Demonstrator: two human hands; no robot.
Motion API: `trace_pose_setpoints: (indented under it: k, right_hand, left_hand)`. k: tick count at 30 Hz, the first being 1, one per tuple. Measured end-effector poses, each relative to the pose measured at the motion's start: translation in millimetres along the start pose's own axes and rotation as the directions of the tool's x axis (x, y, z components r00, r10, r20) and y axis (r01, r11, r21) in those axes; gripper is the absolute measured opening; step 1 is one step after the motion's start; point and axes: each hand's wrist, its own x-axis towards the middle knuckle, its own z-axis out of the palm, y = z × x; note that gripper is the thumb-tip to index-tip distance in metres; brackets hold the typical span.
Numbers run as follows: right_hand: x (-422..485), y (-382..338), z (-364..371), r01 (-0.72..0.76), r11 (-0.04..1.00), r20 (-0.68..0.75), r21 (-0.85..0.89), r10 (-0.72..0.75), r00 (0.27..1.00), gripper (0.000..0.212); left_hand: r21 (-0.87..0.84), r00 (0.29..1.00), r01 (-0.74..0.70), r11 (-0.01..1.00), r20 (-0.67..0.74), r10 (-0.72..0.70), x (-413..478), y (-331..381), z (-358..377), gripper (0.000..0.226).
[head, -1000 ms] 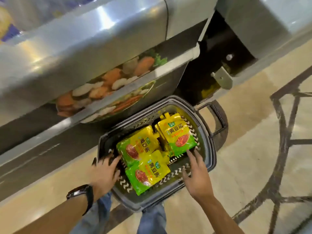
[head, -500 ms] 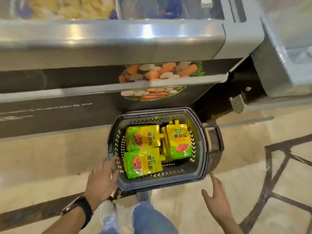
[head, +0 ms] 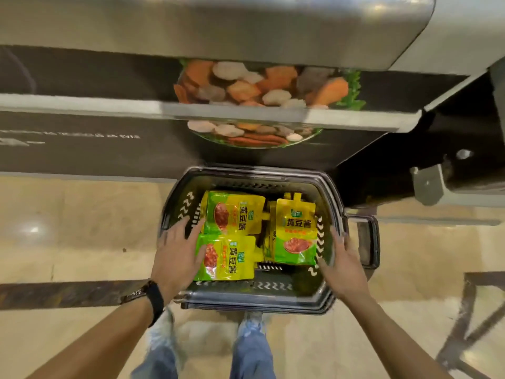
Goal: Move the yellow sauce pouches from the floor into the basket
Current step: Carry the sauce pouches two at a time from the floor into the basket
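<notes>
A single wide-angle camera, worn on the head, looks forward and steeply down from above. The basket (head: 257, 170) sits near the middle of the frame, close, within arm's reach. The left forearm (head: 90, 335) and right forearm (head: 404, 335) enter from the lower corners, and the jeans (head: 251, 348) show at the bottom edge, almost straight beneath the lens. A steel cabinet (head: 218, 23) fills the top, and the floor (head: 82, 220) spreads to either side.

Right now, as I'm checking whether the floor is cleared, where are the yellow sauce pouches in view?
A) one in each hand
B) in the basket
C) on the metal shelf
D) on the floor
B: the yellow sauce pouches lie inside the basket, and neither the left hand nor the right hand holds one.
</notes>
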Motion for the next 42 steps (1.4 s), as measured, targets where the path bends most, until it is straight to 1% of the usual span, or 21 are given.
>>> trace_pose_setpoints:
  k: [3,7,10,11,13,14,15,18,20,23,25,27,30,33,34,35,37,39,40,42]
  right_hand:
    - [28,15,-7,-0.034,0.995,-0.036,-0.091,0.031,0.999,0.084]
    - [51,32,0,-0.143,0.985,-0.035,-0.095,0.14,0.99,0.091]
    - [59,38,10,-0.14,0.99,0.042,0.007,0.139,0.989,0.099]
    - [62,38,15,-0.133,0.989,0.063,0.056,0.13,0.99,0.102]
    - [72,43,26,-0.112,0.981,0.049,0.159,0.105,0.993,0.112]
    - [77,47,32,-0.101,0.975,0.029,0.198,0.097,0.995,0.118]
    - [80,50,37,-0.087,0.97,0.01,0.228,0.087,0.996,0.121]
    - [84,58,44,-0.034,0.967,-0.05,0.252,0.048,0.998,0.117]
    - [84,59,43,-0.021,0.97,-0.067,0.242,0.039,0.997,0.113]
    - [84,57,39,-0.032,0.984,-0.083,0.175,0.047,0.995,0.112]
    - [86,57,36,-0.022,0.989,-0.093,0.143,0.036,0.995,0.111]
    - [88,62,33,0.002,0.99,-0.11,0.139,0.013,0.994,0.112]
    - [93,71,33,0.047,0.993,-0.096,0.107,-0.037,0.995,0.113]
    - [95,76,30,0.104,0.988,-0.123,0.115,-0.089,0.988,0.109]
    - [96,79,28,0.091,0.985,-0.165,0.148,-0.066,0.984,0.107]
    - [98,80,28,0.047,0.98,-0.221,0.194,-0.003,0.975,0.107]
    - [95,73,30,-0.054,0.938,-0.299,0.343,0.163,0.94,0.104]
    - [90,62,36,-0.167,0.877,-0.263,0.45,0.309,0.914,0.091]
    - [91,59,39,-0.257,0.858,-0.214,0.444,0.381,0.9,0.08]
    - [103,58,40,-0.424,0.806,-0.108,0.413,0.506,0.856,0.053]
  left_hand:
    - [0.018,0.998,0.065,0.998,0.018,-0.065,15,2,13,0.063]
    - [-0.034,0.981,0.195,0.98,0.01,-0.195,36,-13,20,0.07]
    - [-0.108,0.949,0.316,0.943,0.023,-0.315,48,-33,27,0.08]
    - [-0.162,0.933,0.359,0.919,0.042,-0.357,53,-38,28,0.084]
    - [-0.303,0.909,0.413,0.859,0.09,-0.406,66,-52,36,0.091]
    - [-0.34,0.905,0.424,0.839,0.113,-0.411,73,-56,39,0.093]
    - [-0.342,0.902,0.43,0.836,0.124,-0.413,77,-59,41,0.095]
    - [-0.253,0.897,0.443,0.86,0.105,-0.43,84,-66,47,0.094]
    - [-0.225,0.905,0.424,0.877,0.097,-0.413,84,-74,49,0.093]
    - [-0.285,0.931,0.364,0.887,0.133,-0.34,86,-89,51,0.097]
    - [-0.302,0.936,0.35,0.887,0.15,-0.318,87,-94,53,0.097]
    - [-0.327,0.939,0.342,0.881,0.135,-0.315,82,-87,53,0.095]
    - [-0.341,0.935,0.353,0.871,0.111,-0.336,70,-71,52,0.09]
    - [-0.335,0.931,0.364,0.869,0.095,-0.354,67,-68,51,0.088]
    - [-0.34,0.919,0.391,0.855,0.106,-0.379,68,-68,50,0.086]
    - [-0.365,0.898,0.437,0.822,0.127,-0.421,67,-66,47,0.084]
    - [-0.492,0.831,0.54,0.683,0.184,-0.525,64,-60,42,0.08]
    - [-0.606,0.772,0.598,0.525,0.26,-0.58,64,-53,40,0.067]
    - [-0.631,0.752,0.617,0.471,0.294,-0.591,64,-50,41,0.055]
    - [-0.647,0.73,0.633,0.426,0.315,-0.606,64,-46,43,0.03]
